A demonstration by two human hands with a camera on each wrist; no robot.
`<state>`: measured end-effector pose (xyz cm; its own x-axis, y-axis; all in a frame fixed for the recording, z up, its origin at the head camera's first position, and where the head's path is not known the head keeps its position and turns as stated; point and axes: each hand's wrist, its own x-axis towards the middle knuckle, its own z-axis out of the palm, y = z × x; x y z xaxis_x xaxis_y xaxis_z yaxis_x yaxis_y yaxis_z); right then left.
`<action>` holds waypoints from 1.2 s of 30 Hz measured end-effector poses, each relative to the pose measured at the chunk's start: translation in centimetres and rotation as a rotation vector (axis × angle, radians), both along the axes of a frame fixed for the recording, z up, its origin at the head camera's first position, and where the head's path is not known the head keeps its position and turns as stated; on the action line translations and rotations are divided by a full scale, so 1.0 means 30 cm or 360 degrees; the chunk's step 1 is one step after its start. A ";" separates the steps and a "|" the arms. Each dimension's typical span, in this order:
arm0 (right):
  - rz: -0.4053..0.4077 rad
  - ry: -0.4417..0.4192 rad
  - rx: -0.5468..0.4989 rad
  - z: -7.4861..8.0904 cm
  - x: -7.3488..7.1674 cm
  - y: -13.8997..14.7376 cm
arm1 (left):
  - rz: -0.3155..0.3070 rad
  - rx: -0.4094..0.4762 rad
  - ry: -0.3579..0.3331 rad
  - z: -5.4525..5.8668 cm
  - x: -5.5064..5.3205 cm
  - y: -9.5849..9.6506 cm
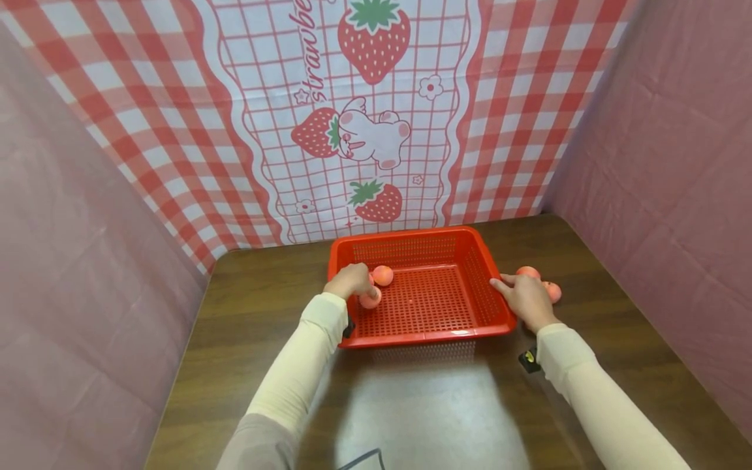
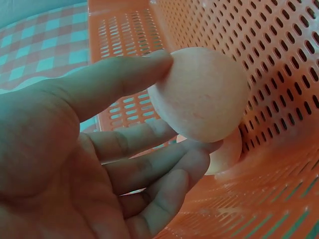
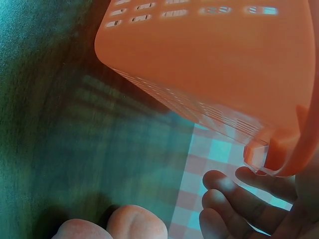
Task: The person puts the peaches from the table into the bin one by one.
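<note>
My left hand reaches over the left side of a red perforated basket and pinches a peach between thumb and fingers. Below the held fruit, another peach shows in the left wrist view. The head view has a peach lying in the basket just right of the hand, with part of one more behind the fingers. At the basket's right rim is my right hand, thumb over the edge and fingers curled beneath it outside. Two peaches lie on the table beyond that hand.
The basket stands on a dark wooden table, near its back edge. Behind hangs a red-and-white checked cloth with strawberry prints. Pink cloth closes off both sides. A black wrist device is strapped at the right wrist.
</note>
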<state>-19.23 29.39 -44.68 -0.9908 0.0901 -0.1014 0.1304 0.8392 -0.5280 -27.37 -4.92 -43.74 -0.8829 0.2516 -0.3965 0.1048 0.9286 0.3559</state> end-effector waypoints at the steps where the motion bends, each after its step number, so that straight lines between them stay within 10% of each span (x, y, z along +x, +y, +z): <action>1: -0.0001 0.0000 -0.0002 0.001 0.000 0.000 | -0.0012 -0.0014 0.0002 -0.001 0.000 0.001; 14: 0.0000 0.0037 -0.0005 -0.005 0.001 -0.005 | 0.0028 0.0084 -0.0072 -0.049 0.030 -0.008; 36: -0.0021 0.0006 -0.0017 -0.005 -0.001 -0.002 | 0.0076 0.0105 0.0086 -0.015 0.031 0.001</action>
